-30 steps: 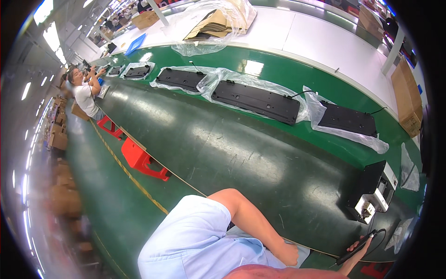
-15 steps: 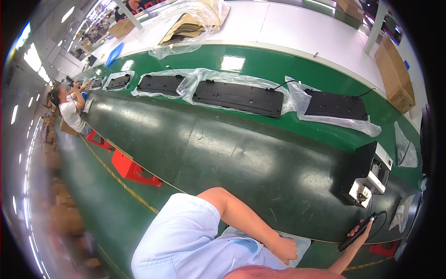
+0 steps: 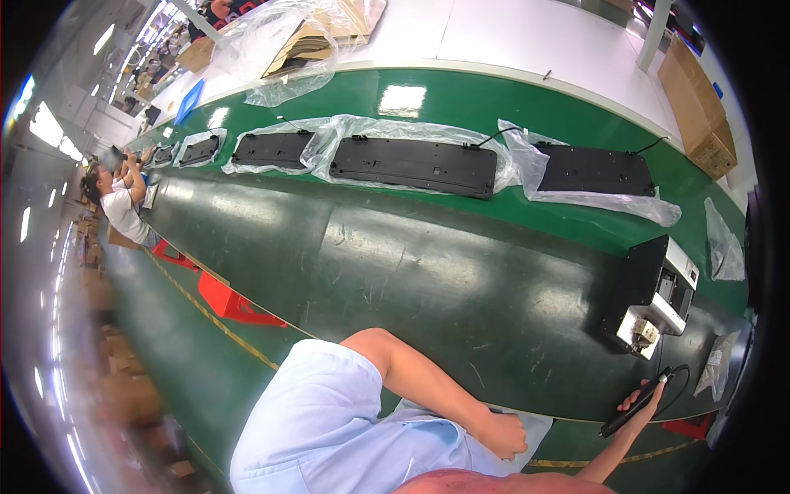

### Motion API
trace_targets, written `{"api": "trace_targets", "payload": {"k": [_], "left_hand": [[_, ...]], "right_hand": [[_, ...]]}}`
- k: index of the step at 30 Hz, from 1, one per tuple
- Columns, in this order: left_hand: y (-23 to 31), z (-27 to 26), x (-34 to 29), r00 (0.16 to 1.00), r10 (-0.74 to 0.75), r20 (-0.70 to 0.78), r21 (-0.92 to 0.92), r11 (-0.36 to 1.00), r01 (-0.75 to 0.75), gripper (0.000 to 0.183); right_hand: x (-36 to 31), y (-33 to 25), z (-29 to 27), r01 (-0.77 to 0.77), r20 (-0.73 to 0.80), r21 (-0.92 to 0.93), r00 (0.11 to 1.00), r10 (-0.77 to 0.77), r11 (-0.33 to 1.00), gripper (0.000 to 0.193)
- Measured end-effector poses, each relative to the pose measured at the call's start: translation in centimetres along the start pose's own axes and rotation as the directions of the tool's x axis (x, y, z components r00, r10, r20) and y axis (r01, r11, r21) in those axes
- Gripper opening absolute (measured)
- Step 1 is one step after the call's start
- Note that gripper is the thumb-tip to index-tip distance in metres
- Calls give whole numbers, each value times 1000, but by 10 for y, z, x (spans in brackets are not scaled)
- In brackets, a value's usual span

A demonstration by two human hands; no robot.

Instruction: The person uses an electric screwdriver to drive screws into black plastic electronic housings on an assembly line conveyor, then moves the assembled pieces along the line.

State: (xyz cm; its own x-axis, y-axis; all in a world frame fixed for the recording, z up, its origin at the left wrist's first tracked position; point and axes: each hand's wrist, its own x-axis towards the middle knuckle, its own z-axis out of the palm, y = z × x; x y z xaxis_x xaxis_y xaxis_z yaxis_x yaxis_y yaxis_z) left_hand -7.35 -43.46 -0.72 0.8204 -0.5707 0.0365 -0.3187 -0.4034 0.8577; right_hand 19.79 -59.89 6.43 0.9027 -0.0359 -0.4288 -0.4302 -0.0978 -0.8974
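Observation:
My right hand (image 3: 644,402) is wrapped round a black electric screwdriver (image 3: 629,407) at the right, by the near edge of the bench. A cord loops from the tool's upper end, and its tip points down and left. Just beyond stands a small black-and-white machine (image 3: 658,300), apparently a screw feeder. My left hand (image 3: 504,434) is closed in a fist below the bench edge, over my light blue clothing; nothing shows in it. Across the bench lie flat black panels, the nearest a large one (image 3: 411,165) and another to its right (image 3: 597,170), both on clear plastic bags.
The dark green bench (image 3: 395,263) curves away left, where another person (image 3: 123,202) sits with raised hands. A white shelf (image 3: 494,37) behind holds brown sheets (image 3: 300,49) in plastic and a cardboard box (image 3: 695,111). Red stools (image 3: 234,300) stand below; a crumpled bag (image 3: 717,362) lies right.
The whole view has shifted slightly, with the panels and machine a little higher in the picture. My right hand still grips the screwdriver, and my left fist stays in nearly the same place.

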Motion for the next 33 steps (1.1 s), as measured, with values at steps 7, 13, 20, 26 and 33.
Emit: {"api": "trace_targets", "payload": {"k": [7,13,20,26,33], "left_hand": [[-1,4,-1,1000,15,3,51,999,-15,32],[2,1,-8,998,49,-28,49,998,-47,30],[8,-7,-16,969,202,-144,2,979,-204,24],[36,-79,-59,763,495,-416,310,866,-393,21],[3,-232,-276,449,263,-854,516,540,665,13]], "right_hand": [[-2,2,-1,4,20,-13,1000,-4,1000,58],[-7,0,1,16,4,-6,1000,-15,1000,59],[-16,-3,4,-8,24,56,1000,7,998,59],[-35,-6,5,4,3,57,1000,-4,998,60],[-43,-14,3,18,17,68,1000,-19,997,62]]}}
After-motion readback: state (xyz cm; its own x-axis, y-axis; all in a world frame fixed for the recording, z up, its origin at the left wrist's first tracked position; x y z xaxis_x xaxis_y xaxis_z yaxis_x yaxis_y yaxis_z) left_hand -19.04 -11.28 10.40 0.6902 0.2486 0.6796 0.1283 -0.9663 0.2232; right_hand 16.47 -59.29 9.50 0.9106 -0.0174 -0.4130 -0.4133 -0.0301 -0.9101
